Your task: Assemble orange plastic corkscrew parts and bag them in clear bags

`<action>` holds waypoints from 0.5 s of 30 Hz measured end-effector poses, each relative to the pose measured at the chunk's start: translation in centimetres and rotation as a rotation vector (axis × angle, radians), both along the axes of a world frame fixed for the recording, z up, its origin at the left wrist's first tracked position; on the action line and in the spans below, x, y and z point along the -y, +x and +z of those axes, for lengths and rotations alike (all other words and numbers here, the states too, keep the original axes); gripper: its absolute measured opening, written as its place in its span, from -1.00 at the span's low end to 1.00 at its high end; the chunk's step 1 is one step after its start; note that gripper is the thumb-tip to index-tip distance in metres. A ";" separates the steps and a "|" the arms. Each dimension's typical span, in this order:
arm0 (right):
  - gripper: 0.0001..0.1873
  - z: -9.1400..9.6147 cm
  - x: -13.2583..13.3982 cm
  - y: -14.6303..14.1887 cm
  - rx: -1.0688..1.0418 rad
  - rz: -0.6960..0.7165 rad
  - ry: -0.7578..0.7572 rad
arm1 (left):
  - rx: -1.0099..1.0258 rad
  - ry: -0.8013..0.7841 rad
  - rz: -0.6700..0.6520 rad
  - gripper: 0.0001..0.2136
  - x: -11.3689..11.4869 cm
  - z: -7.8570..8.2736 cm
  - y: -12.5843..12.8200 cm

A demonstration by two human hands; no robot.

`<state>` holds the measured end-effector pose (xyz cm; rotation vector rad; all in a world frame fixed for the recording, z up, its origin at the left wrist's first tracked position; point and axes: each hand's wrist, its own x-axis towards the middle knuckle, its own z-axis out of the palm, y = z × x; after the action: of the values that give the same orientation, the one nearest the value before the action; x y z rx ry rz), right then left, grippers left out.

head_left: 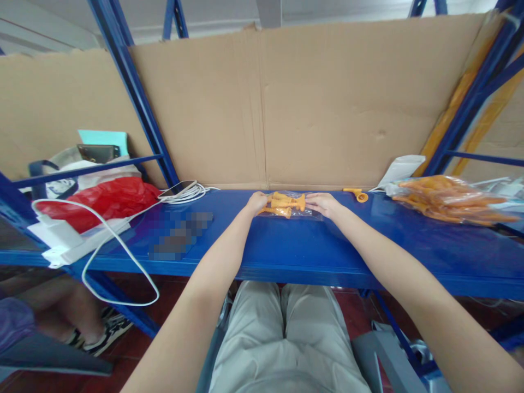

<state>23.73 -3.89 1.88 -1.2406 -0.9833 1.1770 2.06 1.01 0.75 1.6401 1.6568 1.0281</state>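
Note:
On the blue shelf top [286, 245] lies a small clear plastic bag [311, 215] with several yellow-orange plastic parts [282, 201] inside, some of them flared at the end. My left hand [257, 203] is closed on the bag's left end. At the opposite end my right hand [322, 204] grips the bag's edge beside a flared part, its fingers reaching over the plastic. Parts of the fingertips are hard to make out. A single yellow-orange fitting [357, 194] lies loose to the right of my right hand.
A larger bag of orange pieces [446, 199] lies at the right. At left are a white power strip [85, 243], a coiled white cable [190, 192] and a red bag [106, 202]. Cardboard [327, 109] stands behind. Another person's leg [69, 305] shows lower left.

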 end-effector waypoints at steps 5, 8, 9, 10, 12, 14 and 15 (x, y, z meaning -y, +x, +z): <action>-0.73 -0.1 0.0 0.5 0.003 0.057 -0.063 | 0.031 -0.014 -0.012 -0.70 0.0 0.1 0.0; -0.81 0.0 0.1 0.5 0.031 0.147 -0.107 | 0.044 -0.019 -0.015 -0.73 0.0 0.1 -0.1; -0.83 0.1 0.1 0.4 0.046 0.175 -0.122 | 0.045 -0.018 -0.014 -0.74 0.0 0.1 -0.1; -0.84 0.1 0.2 0.3 0.058 0.195 -0.129 | 0.044 -0.016 -0.013 -0.75 0.0 0.1 -0.1; -0.84 0.2 0.4 0.0 0.062 0.212 -0.106 | 0.044 -0.006 -0.015 -0.77 -0.1 0.0 -0.1; -0.81 0.1 0.6 -0.4 0.041 0.214 -0.030 | 0.040 0.011 -0.031 -0.79 -0.1 -0.1 0.0; -0.79 0.1 0.7 -0.6 0.031 0.217 0.018 | 0.032 0.024 -0.040 -0.80 -0.2 -0.2 0.0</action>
<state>23.16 -4.54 1.97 -1.1619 -1.1719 1.3163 2.10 1.20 0.57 1.6568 1.5909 1.0527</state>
